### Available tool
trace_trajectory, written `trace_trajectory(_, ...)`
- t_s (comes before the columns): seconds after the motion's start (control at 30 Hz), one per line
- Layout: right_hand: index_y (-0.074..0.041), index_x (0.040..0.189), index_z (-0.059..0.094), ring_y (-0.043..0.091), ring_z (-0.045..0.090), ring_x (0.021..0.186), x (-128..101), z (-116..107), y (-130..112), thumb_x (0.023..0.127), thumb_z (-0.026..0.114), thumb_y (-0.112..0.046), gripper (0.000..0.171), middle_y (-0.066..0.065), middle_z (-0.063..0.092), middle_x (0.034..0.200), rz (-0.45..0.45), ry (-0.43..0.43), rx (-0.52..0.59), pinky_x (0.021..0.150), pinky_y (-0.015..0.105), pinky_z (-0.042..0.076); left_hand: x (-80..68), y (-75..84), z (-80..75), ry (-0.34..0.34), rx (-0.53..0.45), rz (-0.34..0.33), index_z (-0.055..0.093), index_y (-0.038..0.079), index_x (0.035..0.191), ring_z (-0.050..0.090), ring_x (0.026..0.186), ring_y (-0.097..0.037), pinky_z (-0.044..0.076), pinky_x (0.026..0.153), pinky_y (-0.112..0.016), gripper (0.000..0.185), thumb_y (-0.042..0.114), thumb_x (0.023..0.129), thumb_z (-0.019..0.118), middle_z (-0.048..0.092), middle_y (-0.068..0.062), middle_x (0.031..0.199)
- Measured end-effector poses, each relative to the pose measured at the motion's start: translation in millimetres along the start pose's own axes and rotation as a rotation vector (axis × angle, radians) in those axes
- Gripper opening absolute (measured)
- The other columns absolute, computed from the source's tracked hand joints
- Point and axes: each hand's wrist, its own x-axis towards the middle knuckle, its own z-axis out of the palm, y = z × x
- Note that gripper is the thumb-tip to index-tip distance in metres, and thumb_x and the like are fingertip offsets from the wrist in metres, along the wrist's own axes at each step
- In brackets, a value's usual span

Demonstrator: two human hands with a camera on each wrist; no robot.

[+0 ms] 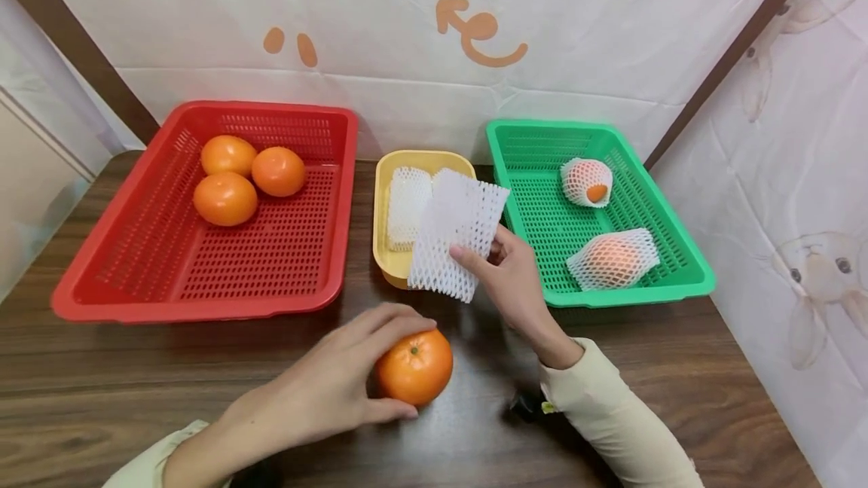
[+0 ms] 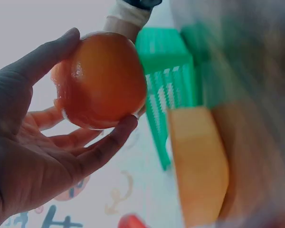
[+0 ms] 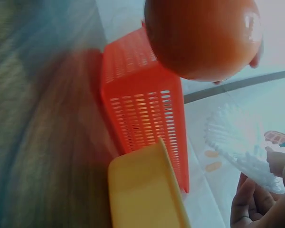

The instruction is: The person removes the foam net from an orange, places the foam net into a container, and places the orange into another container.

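Observation:
My left hand point(image 1: 339, 375) holds an orange point(image 1: 416, 369) near the front of the table, thumb below and fingers over its top. In the left wrist view, the curled fingers point(image 2: 115, 142) and thumb grip the orange point(image 2: 104, 80) from the side. My right hand point(image 1: 505, 269) pinches a white foam net sleeve point(image 1: 461, 232) between thumb and fingers, over the yellow container's right side. The sleeve hangs flat in the head view; its netting point(image 3: 240, 147) also shows in the right wrist view. More white foam sleeves point(image 1: 409, 205) lie in the yellow container point(image 1: 389, 266).
On the left, a red basket point(image 1: 332, 239) holds three bare oranges point(image 1: 226, 199). A green basket point(image 1: 542, 254) on the right contains two fruits in foam nets, one farther back point(image 1: 586, 181) and one nearer point(image 1: 613, 259). A printed cloth point(image 1: 420, 111) hangs behind them.

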Motion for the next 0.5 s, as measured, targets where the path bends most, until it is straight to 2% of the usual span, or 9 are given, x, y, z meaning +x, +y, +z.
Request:
trace_trajectory(0.1,-0.011,0.119,0.063,0.025,0.069,0.083,7.7,4.4,-2.1,0.086,0.073,-0.027,0.038,0.009,0.071,0.097,0.019,0.013,-0.015,0.068,0.037,0.056,1.5,-1.0,-16.0,0.045,0.023,0.012,0.052,0.015,0.131,0.053,0.112,-0.015,0.047,0.091,-0.039,0.076,0.035,0.067,0.087,0.05,0.001,0.127)
trace_trajectory(0.27,-0.012,0.117,0.064,0.023,0.069,0.078,23.7,9.2,-8.0,0.087,0.071,-0.031,0.036,0.008,0.072,0.092,0.018,0.028,-0.067,0.064,0.034,0.055,4.5,-2.3,-48.6,0.107,0.02,-0.01,0.053,0.017,0.131,0.053,0.111,-0.016,0.048,0.09,-0.04,0.075,0.03,0.067,0.088,0.051,0.002,0.128)
trace_trajectory(0.43,-0.01,0.117,0.063,0.021,0.069,0.076,42.4,15.2,-13.3,0.088,0.071,-0.029,0.036,0.009,0.072,0.09,0.04,0.046,-0.088,0.063,0.032,0.054,8.9,-14.8,-80.1,0.198,0.051,-0.065,0.054,0.013,0.13,0.053,0.107,-0.01,0.043,0.09,-0.019,0.081,0.021,0.059,0.093,0.055,0.004,0.125)
trace_trajectory(0.5,-0.01,0.118,0.063,0.021,0.07,0.077,49.2,18.6,-16.3,0.088,0.071,-0.027,0.036,0.009,0.072,0.091,0.073,0.052,-0.064,0.065,0.032,0.055,10.0,-20.6,-91.8,0.228,0.075,-0.113,0.054,0.012,0.13,0.052,0.104,-0.008,0.039,0.087,-0.013,0.083,0.019,0.057,0.094,0.056,0.004,0.124)
